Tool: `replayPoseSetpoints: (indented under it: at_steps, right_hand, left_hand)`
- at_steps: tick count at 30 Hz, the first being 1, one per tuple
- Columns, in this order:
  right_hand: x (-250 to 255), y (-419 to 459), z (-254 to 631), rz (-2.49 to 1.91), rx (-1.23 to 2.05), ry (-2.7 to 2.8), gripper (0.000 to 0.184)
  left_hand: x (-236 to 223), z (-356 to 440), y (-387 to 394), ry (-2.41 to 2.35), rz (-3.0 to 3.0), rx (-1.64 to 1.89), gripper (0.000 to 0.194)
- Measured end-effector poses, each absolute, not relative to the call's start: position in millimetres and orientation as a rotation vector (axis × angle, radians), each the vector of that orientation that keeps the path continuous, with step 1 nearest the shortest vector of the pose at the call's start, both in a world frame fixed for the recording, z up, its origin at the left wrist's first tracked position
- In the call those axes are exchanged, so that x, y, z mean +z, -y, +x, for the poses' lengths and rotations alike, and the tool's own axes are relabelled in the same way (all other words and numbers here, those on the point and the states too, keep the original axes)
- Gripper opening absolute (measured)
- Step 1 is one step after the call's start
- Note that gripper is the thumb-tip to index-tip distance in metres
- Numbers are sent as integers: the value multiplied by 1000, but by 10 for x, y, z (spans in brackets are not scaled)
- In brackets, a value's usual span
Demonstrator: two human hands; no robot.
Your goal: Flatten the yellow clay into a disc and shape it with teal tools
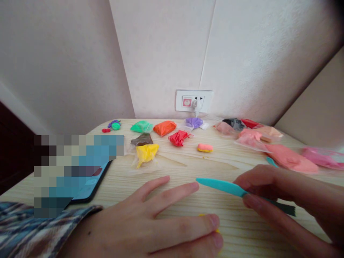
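My right hand [285, 193] pinches a turquoise plastic clay knife [221, 185] between thumb and fingers, its blade pointing left above the tabletop. Low in the view, my left hand [161, 222] steadies a small piece of yellow clay [217, 231], mostly hidden beneath two fingertips. The other two fingers of that hand stretch forward, and the thumb is out of sight. A pink-and-yellow clay piece [205, 147] lies farther back. Behind my left hand is an opened bag of yellow clay [146, 153].
Bags of green [142, 126], orange [165, 128] and red clay [179, 138] lie toward the back. Pink clay bags [291, 157] spread along the right. Small clay shapes [115, 125] sit back left. A partly blurred tablet [90, 182] stands left. A plugged wall socket [194, 101] is behind.
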State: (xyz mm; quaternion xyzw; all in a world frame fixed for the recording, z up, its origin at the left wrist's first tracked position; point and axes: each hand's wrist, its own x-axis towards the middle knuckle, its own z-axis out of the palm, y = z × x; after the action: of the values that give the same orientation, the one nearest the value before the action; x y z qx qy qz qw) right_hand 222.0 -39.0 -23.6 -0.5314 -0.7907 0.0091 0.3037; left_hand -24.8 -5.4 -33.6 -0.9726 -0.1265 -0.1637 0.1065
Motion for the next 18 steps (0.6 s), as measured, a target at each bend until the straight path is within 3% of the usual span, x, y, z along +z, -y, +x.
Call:
replayPoseSetpoints:
  at_steps: [9,18]
  right_hand:
    - [-237,344,2247,-1326,-66,2129,7]
    - [-227,343,2253,-1329,94,2150,11]
  left_hand:
    - [-187,-265,19,267,-2812,-301,42]
    - [-195,-248,-19,253,-2881,-323,36]
